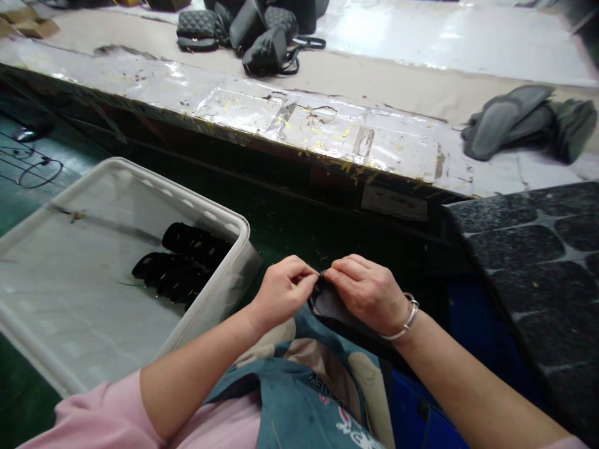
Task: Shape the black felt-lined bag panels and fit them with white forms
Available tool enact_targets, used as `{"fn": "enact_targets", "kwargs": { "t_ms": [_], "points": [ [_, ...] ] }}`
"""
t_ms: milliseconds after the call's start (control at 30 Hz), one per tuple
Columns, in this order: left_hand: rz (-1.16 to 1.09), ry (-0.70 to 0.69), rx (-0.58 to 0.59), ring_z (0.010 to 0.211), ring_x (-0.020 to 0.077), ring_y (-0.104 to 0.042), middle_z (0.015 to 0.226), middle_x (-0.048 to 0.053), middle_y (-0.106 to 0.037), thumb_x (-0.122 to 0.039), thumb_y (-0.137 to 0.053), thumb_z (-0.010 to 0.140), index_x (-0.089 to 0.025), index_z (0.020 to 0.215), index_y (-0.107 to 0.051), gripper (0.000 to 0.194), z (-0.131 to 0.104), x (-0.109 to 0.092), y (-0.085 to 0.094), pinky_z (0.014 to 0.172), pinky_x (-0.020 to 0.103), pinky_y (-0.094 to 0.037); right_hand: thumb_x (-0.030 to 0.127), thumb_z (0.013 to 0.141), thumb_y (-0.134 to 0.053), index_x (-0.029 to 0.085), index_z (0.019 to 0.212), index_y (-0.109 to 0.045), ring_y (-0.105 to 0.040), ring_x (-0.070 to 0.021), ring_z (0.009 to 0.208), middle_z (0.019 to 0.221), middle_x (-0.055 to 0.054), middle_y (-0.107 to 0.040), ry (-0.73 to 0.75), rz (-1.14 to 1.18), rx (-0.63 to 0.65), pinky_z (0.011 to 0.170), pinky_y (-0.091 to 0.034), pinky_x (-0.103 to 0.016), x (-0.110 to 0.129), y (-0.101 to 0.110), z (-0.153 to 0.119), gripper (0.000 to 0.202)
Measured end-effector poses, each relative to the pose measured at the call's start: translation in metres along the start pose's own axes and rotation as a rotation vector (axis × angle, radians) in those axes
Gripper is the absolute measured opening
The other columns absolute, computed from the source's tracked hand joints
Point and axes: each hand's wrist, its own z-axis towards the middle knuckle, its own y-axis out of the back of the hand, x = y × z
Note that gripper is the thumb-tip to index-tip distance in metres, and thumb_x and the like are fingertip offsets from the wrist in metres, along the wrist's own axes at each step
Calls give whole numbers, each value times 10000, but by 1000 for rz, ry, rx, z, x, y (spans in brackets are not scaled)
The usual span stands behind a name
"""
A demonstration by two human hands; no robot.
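Note:
A dark grey rounded piece with a black edge (327, 303), whose exact kind I cannot make out, is held above my lap. My right hand (367, 292) grips it from the right, the fingers lying over its upper side and the thumb hidden. At its near-left top edge, my left hand (287, 290) pinches with thumb and forefinger. Both sets of fingertips almost meet at a small dark bit of that edge. Part of the piece is covered by my right hand.
At left stands a white plastic bin (210, 318) with rows of black pieces (175, 274). A long worktable (262, 118) crosses ahead, bearing black quilted bags (266, 50) and stacked grey padded pieces (510, 121). A black speckled panel (538, 274) rises at right.

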Motion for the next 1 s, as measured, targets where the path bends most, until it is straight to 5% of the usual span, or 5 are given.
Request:
{"fn": "enact_targets", "kwargs": {
  "t_ms": [100,167,500,700,1000],
  "points": [
    [-399,347,97,691,123,-539,736,13,-591,-319,-582,801,-146,794,-617,177,12,9,5,639,240,-409,116,894,-451,118,948,-675,-565,-184,869,920,-100,-657,30,2,31,769,-508,-291,-2,4,-1,230],
    [-536,416,185,695,110,-523,763,5,-581,-356,-615,783,-143,837,-606,219,19,12,2,627,226,-390,114,895,-446,107,977,-673,-565,-194,904,925,-106,-658,45,15,46,777,-518,-297,-2,6,-2,241],
    [-423,319,300,788,134,-526,827,14,-560,-299,-575,794,-155,910,-564,185,21,4,-12,693,240,-409,53,835,-463,214,999,-695,-549,-200,1048,1095,-84,-599,-151,309,181,882,-522,-355,3,20,-13,326],
    [-62,190,275,745,135,-503,803,-6,-529,-267,-550,790,-184,838,-547,97,27,2,-15,671,261,-391,288,837,-586,206,1046,-684,-616,-196,989,1072,-77,-637,-717,649,-23,857,-522,-330,-16,24,-26,245],
    [-650,479,487,684,107,-474,777,-12,-515,-409,-616,761,-179,870,-560,260,32,18,0,609,229,-344,470,681,-699,156,837,-709,-608,-141,670,746,-19,-692,-930,916,531,594,-465,-233,-37,7,20,350]
  ]
}}
